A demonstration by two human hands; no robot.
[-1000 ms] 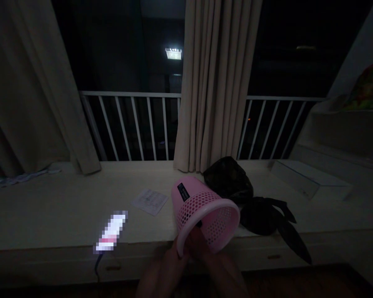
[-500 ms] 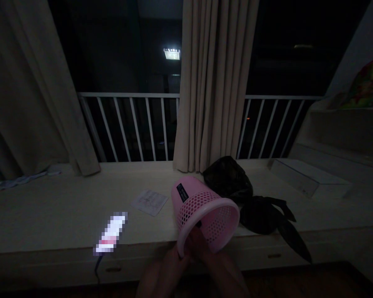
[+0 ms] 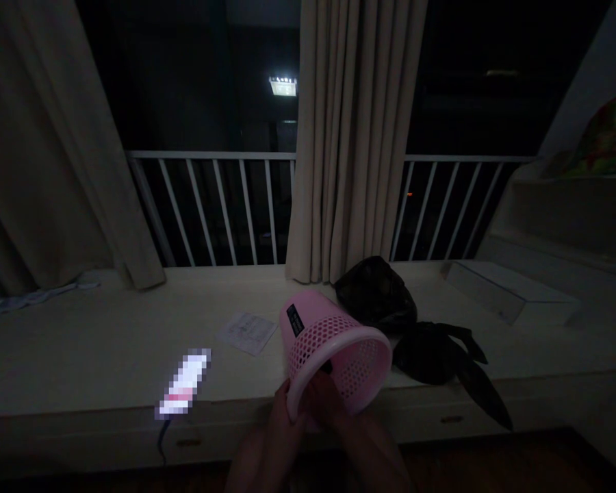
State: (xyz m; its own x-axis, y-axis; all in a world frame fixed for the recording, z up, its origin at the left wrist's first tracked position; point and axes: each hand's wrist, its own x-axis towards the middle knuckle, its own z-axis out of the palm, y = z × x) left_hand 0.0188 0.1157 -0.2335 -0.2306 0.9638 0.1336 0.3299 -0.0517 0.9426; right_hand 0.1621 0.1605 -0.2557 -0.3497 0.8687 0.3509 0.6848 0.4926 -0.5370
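A pink plastic wastebasket (image 3: 315, 342) with a band of round holes and a dark label lies tilted at the front edge of the ledge, its mouth towards me. My left hand (image 3: 283, 405) is closed around the near left part of its rim. Inside the mouth is my right hand (image 3: 326, 397); its fingers are in shadow and hard to make out. A small black patch shows by those fingers, too dark to identify. Just behind and right of the basket lie a black plastic bag (image 3: 377, 294) and a second, knotted black bag (image 3: 426, 356).
A sheet of paper (image 3: 247, 333) lies left of the basket. Further left is a bright, pixelated phone-like shape (image 3: 185, 383) with a cord. A white box (image 3: 510, 294) stands at the right. Curtains (image 3: 352, 137) and a white railing (image 3: 215, 156) line the back.
My left hand has shifted up and left onto the outside of the rim. The wastebasket has moved slightly left. My right hand stays inside it.
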